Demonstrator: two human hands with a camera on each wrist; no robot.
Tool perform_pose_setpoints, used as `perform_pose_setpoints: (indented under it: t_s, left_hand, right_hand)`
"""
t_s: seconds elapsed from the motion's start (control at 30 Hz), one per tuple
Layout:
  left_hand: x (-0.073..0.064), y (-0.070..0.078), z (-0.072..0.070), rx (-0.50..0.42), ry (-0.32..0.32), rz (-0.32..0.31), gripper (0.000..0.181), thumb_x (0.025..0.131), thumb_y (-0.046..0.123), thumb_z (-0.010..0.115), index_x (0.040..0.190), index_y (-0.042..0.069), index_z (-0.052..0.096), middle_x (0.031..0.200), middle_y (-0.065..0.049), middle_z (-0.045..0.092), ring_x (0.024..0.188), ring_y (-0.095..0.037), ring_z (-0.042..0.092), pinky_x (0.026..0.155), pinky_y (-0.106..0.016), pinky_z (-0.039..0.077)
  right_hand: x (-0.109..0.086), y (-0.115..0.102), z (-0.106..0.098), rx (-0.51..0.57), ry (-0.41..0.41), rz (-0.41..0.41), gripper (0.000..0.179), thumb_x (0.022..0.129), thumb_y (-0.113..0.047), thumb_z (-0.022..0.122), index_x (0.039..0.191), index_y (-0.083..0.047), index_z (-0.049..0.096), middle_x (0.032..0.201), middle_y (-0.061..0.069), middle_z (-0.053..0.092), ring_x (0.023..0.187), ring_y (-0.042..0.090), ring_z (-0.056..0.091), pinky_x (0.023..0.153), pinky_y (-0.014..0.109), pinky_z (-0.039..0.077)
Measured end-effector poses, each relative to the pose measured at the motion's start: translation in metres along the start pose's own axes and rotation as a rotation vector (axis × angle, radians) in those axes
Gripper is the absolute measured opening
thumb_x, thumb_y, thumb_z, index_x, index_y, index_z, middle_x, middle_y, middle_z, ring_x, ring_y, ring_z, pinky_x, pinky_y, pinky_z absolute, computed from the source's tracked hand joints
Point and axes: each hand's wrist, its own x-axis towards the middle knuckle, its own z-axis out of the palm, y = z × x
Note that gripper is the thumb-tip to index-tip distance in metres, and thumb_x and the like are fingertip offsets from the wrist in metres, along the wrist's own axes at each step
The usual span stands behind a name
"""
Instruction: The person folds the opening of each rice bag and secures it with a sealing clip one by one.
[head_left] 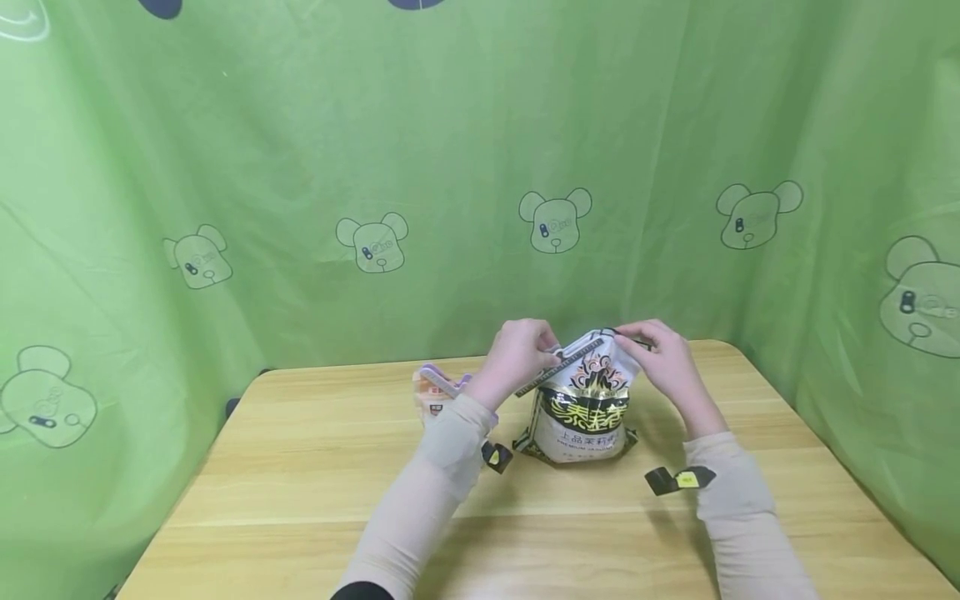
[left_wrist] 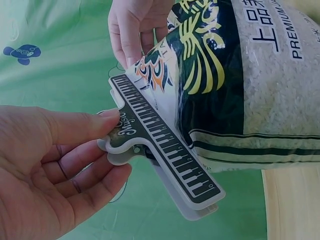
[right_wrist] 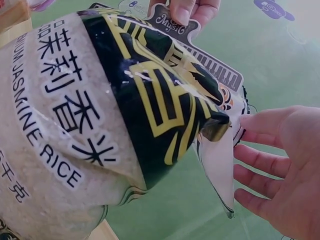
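Observation:
A bag of jasmine rice (head_left: 588,450) stands upright on the table, its clear lower part showing white grains. My left hand (head_left: 519,354) pinches the handles of a wide black-and-white bag clip (left_wrist: 165,137) printed with piano keys. The clip lies slantwise along the bag's upper part, near its left side. At the top right corner, my right hand (head_left: 663,362) holds the edge of the bag between thumb and fingers. The right wrist view shows those fingers (right_wrist: 265,187) against the white upper film. How far the clip's jaws bite over the bag cannot be told.
Behind my left forearm, partly hidden, a smaller orange-and-white package (head_left: 429,392) carries a purple clip (head_left: 438,375). The wooden table (head_left: 300,467) ends at a green curtain (head_left: 465,125) with bear-head prints. A black wrist mount sits on each sleeve.

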Motion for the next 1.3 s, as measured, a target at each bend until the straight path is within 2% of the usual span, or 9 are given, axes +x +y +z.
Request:
perform_pose_setpoints:
  t_s: [0.53, 1.0, 1.3]
  left_hand:
    - [0.006, 0.012, 0.005, -0.009, 0.008, -0.001, 0.015, 0.073, 0.018, 0.072, 0.084, 0.016, 0.062, 0.082, 0.002, 0.065, 0.071, -0.008, 0.058, 0.06, -0.017, 0.048]
    - [0.014, 0.018, 0.01, 0.01, 0.054, -0.008, 0.015, 0.072, 0.021, 0.073, 0.083, 0.018, 0.062, 0.081, 0.004, 0.065, 0.07, -0.008, 0.057, 0.061, -0.018, 0.048]
    - [0.013, 0.018, 0.011, -0.021, 0.06, -0.011, 0.017, 0.072, 0.022, 0.073, 0.086, 0.018, 0.063, 0.082, 0.004, 0.066, 0.07, -0.007, 0.058, 0.062, -0.018, 0.048]
  right_hand:
    - [0.0, 0.0, 0.002, 0.009, 0.025, -0.006, 0.034, 0.085, -0.034, 0.058, 0.106, -0.008, 0.062, 0.11, 0.012, 0.058, 0.099, 0.027, 0.054, 0.086, 0.049, 0.044]
    - [-0.001, 0.0, 0.003, -0.008, 0.049, -0.056, 0.031, 0.086, -0.03, 0.057, 0.102, -0.004, 0.062, 0.106, 0.015, 0.059, 0.093, 0.026, 0.055, 0.082, 0.046, 0.046]
    - [-0.001, 0.0, 0.002, 0.004, 0.04, -0.057, 0.032, 0.086, -0.031, 0.058, 0.102, -0.004, 0.062, 0.107, 0.016, 0.059, 0.095, 0.032, 0.055, 0.083, 0.051, 0.044]
